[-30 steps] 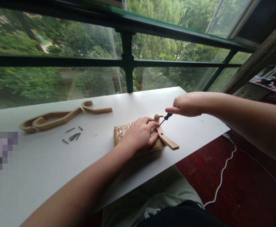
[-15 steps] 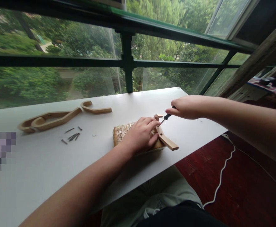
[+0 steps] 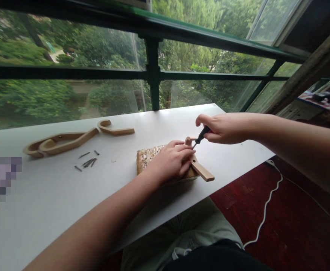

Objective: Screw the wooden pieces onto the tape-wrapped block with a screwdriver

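A small screwdriver (image 3: 202, 134) with a black handle is in my right hand (image 3: 221, 127), its shaft slanting down to a curved wooden hook (image 3: 203, 170). My left hand (image 3: 172, 162) lies over a brown box wrapped in clear plastic (image 3: 146, 156). Its fingers are closed on the wooden hook, pressing it against the box's right end. One dark hole shows in the hook's straight arm, which juts out toward the table's front edge. Fingers cover the spot where the screwdriver's tip meets the wood.
More curved wooden hooks (image 3: 69, 145) lie on the white table (image 3: 69, 210) at the left, with another hook (image 3: 119, 131) beside them. Several loose screws (image 3: 89, 162) are scattered in front. A green-framed window (image 3: 153, 75) borders the back. A white cable (image 3: 266, 210) runs along the red floor.
My right hand's grip has shifted on the screwdriver handle; the index finger is now lifted and more of the handle shows. My left hand stays on the hook and box.
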A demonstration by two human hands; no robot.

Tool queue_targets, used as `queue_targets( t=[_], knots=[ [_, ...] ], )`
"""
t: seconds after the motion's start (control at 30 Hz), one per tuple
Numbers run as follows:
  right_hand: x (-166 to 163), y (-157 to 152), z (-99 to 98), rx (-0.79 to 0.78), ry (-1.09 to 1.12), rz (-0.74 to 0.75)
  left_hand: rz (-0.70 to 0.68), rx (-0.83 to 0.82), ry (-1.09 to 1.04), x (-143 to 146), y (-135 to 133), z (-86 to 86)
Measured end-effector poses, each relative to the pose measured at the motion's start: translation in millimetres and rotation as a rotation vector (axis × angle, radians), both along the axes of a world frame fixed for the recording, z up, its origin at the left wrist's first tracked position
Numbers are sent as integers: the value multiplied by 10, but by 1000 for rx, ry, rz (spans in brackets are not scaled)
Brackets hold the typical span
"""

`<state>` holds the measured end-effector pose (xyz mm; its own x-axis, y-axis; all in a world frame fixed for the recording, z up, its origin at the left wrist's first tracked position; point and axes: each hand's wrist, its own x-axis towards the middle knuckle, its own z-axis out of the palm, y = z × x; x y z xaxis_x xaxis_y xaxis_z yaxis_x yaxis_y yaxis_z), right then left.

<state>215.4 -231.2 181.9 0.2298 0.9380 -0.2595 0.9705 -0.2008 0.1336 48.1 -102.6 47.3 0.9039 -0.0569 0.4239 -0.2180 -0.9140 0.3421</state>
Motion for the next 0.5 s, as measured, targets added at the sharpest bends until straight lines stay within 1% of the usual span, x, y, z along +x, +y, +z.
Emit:
queue_targets(
  t=[0.13,0.27,0.37,0.5],
  knots=[
    [-110,-45,97,14,16,117,3,11,11,-11,-14,26],
    [-102,-71,142,63,-30,174,0,21,11,-7,-21,39],
    [-54,-64,152,67,-62,171,-8,28,8,-5,-20,38],
    [-2,-27,159,34,-66,107,-3,30,7,-6,-15,28]
  ],
)
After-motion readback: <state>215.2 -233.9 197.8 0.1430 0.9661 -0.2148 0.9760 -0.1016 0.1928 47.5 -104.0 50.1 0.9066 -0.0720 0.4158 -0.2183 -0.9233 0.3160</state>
